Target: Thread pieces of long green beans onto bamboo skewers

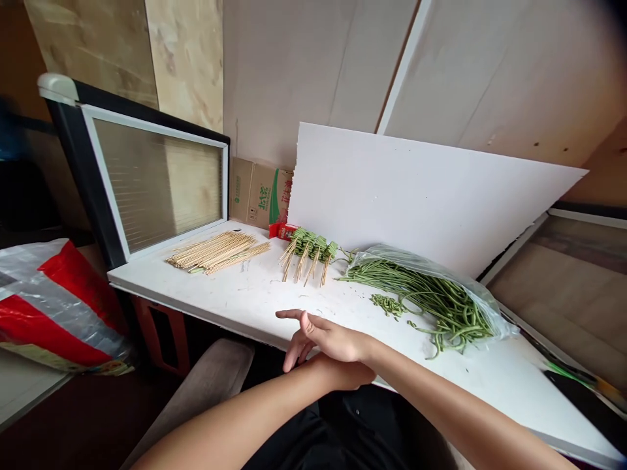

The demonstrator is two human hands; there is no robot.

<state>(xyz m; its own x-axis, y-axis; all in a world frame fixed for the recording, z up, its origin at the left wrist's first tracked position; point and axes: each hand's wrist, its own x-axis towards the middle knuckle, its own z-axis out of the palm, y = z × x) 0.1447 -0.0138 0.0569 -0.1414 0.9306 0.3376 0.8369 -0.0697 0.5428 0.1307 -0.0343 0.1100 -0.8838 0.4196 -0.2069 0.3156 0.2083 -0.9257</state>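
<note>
Skewered green beans lie at frame centre; loose long beans spill from a plastic bag, centre right; bare skewers, centre left. Right hand, lower centre, fingers loosely spread, crosses over left hand; left fingers hidden, state cannot be told.

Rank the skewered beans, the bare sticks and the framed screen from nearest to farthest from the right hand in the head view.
1. Skewered beans: ahead of the right hand, slightly left.
2. Bare sticks: farther left on the table.
3. Framed screen: beyond the sticks, along the table's left end.
</note>
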